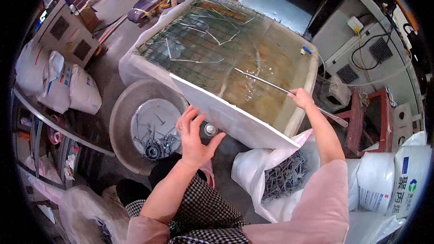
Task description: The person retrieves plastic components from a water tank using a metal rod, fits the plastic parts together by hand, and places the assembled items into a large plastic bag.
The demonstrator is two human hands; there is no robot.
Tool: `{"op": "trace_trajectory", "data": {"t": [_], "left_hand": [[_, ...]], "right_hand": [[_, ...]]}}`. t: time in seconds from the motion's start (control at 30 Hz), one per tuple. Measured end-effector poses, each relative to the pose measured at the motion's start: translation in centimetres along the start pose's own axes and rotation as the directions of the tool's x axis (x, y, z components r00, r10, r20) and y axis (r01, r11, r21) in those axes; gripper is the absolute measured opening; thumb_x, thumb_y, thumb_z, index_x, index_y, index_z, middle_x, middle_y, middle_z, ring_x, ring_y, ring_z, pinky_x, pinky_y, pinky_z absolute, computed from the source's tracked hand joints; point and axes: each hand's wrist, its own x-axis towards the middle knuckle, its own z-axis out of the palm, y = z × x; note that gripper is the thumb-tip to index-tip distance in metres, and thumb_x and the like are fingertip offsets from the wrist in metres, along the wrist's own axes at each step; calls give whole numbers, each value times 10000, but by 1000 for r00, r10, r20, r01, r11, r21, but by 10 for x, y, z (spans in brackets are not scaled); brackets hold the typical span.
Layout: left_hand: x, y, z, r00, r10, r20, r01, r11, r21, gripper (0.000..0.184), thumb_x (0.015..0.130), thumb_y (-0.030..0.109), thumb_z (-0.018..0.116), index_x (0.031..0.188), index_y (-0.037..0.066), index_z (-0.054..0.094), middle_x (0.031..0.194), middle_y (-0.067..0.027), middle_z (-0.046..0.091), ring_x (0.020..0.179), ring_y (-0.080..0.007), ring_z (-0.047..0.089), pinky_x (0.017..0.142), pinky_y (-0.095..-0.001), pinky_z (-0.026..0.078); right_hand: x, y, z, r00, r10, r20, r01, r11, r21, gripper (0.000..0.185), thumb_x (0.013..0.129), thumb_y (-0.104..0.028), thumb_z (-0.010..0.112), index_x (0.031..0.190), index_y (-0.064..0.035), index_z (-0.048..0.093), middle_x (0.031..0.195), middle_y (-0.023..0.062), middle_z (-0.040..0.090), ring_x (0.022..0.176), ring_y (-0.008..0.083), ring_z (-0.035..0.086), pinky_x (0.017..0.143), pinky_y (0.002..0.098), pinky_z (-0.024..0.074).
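My right hand (pixel 302 98) is closed around a long thin metal rod (pixel 266 82) with a flattened, wider end. The rod slants over a large white tank (pixel 312 70) of murky water, its far tip at the water near a green wire mesh (pixel 194 40). My left hand (pixel 195 138) is raised with its fingers apart and holds nothing. It is just in front of the tank's white front board (pixel 235 113), beside a round basin (pixel 120 122) holding grey plastic-looking pieces (pixel 158 144). A small can-like thing with a round silvery top (pixel 210 129) shows beyond my left thumb.
An open white sack (pixel 251 167) full of thin grey pieces stands at my right, near a red metal frame (pixel 384 126). Full white sacks (pixel 81 88) are at the left, along a metal rail (pixel 63 124). A blue-handled valve (pixel 306 50) sits at the tank's right edge.
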Motion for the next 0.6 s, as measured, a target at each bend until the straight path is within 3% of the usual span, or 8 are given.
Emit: {"op": "trace_trajectory", "data": {"t": [0.1, 0.2, 0.37, 0.47, 0.6], "left_hand": [[0, 2, 3, 1000, -2, -8, 2, 1000, -13, 584, 644, 232, 765, 1111, 16, 488, 1170, -177, 468, 1166, -370, 410, 957, -452, 283], [0, -2, 3, 1000, -10, -8, 9, 1000, -21, 601, 636, 239, 770, 1115, 14, 487, 1169, -181, 471, 1165, -368, 410, 956, -449, 284], [3, -9, 3, 999, -38, -27, 38, 999, -15, 596, 630, 248, 771, 1096, -1, 495, 1168, -189, 474, 1150, -371, 418, 956, -449, 286], [3, -8, 6, 999, -28, -33, 27, 999, -24, 582, 626, 245, 772, 1080, -2, 503, 1163, -191, 475, 1147, -371, 419, 948, -450, 288], [2, -3, 7, 999, -21, -36, 21, 1000, -10, 567, 624, 248, 772, 1065, 8, 509, 1155, -186, 474, 1147, -369, 420, 936, -451, 293]], "right_hand": [[36, -7, 40, 993, -112, -48, 116, 990, 83, 280, 822, -328, 603, 1027, -144, 654, 949, 151, 640, 909, 328, 600, 797, 417, 465], [61, -26, 69, 996, -90, -13, 91, 973, 214, 289, 817, -291, 608, 1026, -96, 648, 979, 170, 634, 949, 320, 595, 830, 392, 456], [82, -64, 84, 989, -147, -18, 147, 970, 194, 264, 843, -302, 578, 1023, -117, 634, 956, 178, 623, 928, 357, 579, 784, 448, 460], [78, -71, 79, 992, -111, -58, 118, 982, 147, 273, 834, -295, 580, 1037, -116, 620, 919, 171, 631, 928, 338, 588, 797, 410, 462], [57, -24, 38, 973, -183, -140, 167, 979, -121, 299, 840, -337, 544, 1076, -160, 595, 934, 146, 636, 908, 347, 591, 777, 430, 472]]}}
